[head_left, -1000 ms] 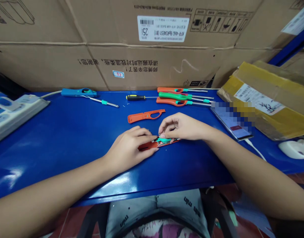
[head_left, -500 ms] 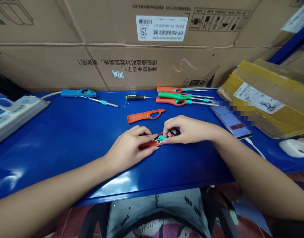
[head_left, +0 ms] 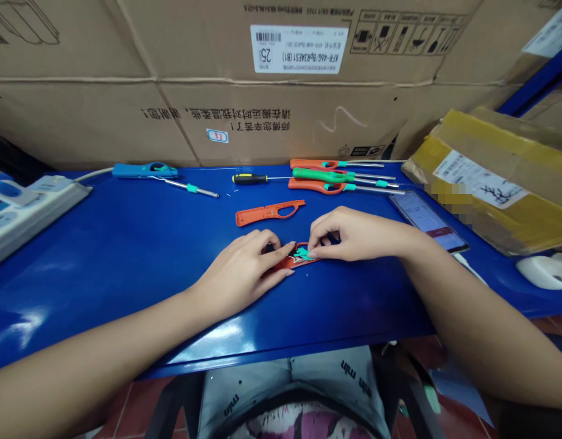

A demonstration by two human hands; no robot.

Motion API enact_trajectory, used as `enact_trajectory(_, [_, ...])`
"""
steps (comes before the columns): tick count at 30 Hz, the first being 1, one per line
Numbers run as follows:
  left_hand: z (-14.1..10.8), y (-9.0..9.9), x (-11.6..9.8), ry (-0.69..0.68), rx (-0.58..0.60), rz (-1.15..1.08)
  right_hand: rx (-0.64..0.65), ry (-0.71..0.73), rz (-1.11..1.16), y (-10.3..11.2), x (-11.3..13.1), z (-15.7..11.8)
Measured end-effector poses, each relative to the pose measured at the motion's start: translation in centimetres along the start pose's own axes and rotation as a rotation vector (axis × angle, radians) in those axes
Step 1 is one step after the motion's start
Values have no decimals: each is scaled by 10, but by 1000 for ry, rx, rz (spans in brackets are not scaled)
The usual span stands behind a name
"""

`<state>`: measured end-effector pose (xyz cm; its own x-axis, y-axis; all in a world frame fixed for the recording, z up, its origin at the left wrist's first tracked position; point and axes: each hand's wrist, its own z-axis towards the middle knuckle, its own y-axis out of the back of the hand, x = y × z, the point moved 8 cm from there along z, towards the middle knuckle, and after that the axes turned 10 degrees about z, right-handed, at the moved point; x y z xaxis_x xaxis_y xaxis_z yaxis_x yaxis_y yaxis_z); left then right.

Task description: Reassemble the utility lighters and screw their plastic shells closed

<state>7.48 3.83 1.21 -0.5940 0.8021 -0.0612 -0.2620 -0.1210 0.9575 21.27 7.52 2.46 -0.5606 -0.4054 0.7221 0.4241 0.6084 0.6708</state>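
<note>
An orange lighter handle half [head_left: 287, 263] lies on the blue table near its front, with thin white wire showing inside. My left hand [head_left: 246, 265] is closed around its left part, thumb and fingers on either edge. At the handle's right part, my right hand [head_left: 338, 235] pinches a teal trigger piece [head_left: 302, 252] that sits in or over the shell; whether it is seated I cannot tell. The matching orange handle half [head_left: 269, 213] lies apart, just beyond my hands. Fingers cover much of the shell.
Behind are a black-yellow screwdriver [head_left: 250, 179], orange and green long lighters [head_left: 324, 176], and a blue lighter [head_left: 146, 171] with its metal tube detached. A power strip [head_left: 38, 195] stands left. At right are a phone [head_left: 429, 219], a taped parcel [head_left: 491, 183] and a white case [head_left: 546, 270].
My right hand has shifted slightly right and away from me, uncovering more of the teal piece and the orange shell. My left hand keeps its hold.
</note>
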Motion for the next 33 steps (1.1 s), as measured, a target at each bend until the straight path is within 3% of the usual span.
enact_trajectory(6, [1, 0, -5, -7, 58, 131, -3, 0, -21, -1, 0, -1])
enact_trajectory(15, [-2, 0, -5, 3, 84, 96, -11, 33, -21, -2, 1, 0])
enact_trajectory(20, [-1, -1, -3, 15, 64, 51, -51, 58, 26, -2, 6, 1])
enact_trajectory(28, [-1, 2, -1, 37, -9, -62, -258, 12, 19, -4, 0, 11])
enact_trajectory(33, [-3, 6, 2, 52, -69, -94, -180, 16, 107, -5, 1, 9])
